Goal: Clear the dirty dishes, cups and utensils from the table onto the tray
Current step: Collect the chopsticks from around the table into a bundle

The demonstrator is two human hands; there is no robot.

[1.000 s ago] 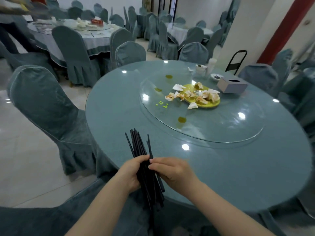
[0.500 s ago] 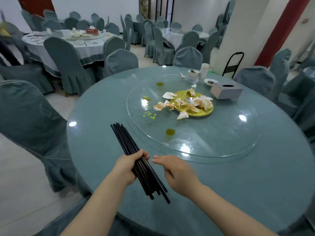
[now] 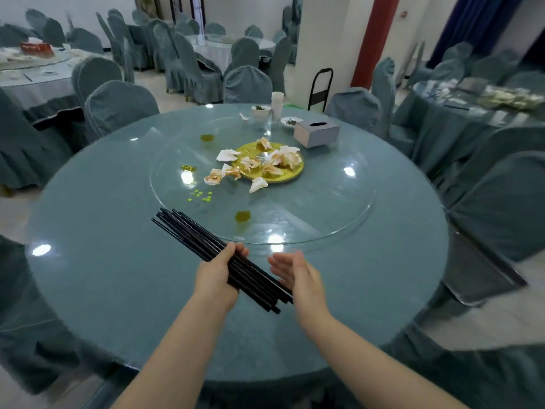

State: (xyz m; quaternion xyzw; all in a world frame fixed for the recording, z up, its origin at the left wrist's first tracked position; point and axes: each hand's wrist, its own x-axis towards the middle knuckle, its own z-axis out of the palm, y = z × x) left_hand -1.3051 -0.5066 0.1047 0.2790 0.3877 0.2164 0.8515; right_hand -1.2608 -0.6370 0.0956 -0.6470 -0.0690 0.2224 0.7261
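Head view is showing a round table (image 3: 124, 290) with a blue-green cover, and two bare arms are reaching over its near edge. The left hand (image 3: 216, 278) is gripping a bundle of black chopsticks (image 3: 191, 234); its fingers are curling around the bundle from the left side, and the fingertips are showing on the top. The grip is sitting closer to the near end of the bundle, so the longer part is pointing away to the upper left, above the table surface, and the shorter part is sticking out toward the lower right. The right hand (image 3: 298, 274) is staying just beside this short end with straight, relaxed fingers, the palm is facing the sticks, and it is holding nothing. I cannot tell if it is touching them.

Farther away, a glass turntable (image 3: 324, 208) is lying in the middle of the table. On it a yellow plate (image 3: 283, 177) is carrying crumpled napkins (image 3: 283, 159). Behind, near the far edge, a tissue box (image 3: 315, 132), a small bowl (image 3: 261, 111), a small dish (image 3: 290, 121) and a stack of white cups (image 3: 277, 103) are standing.
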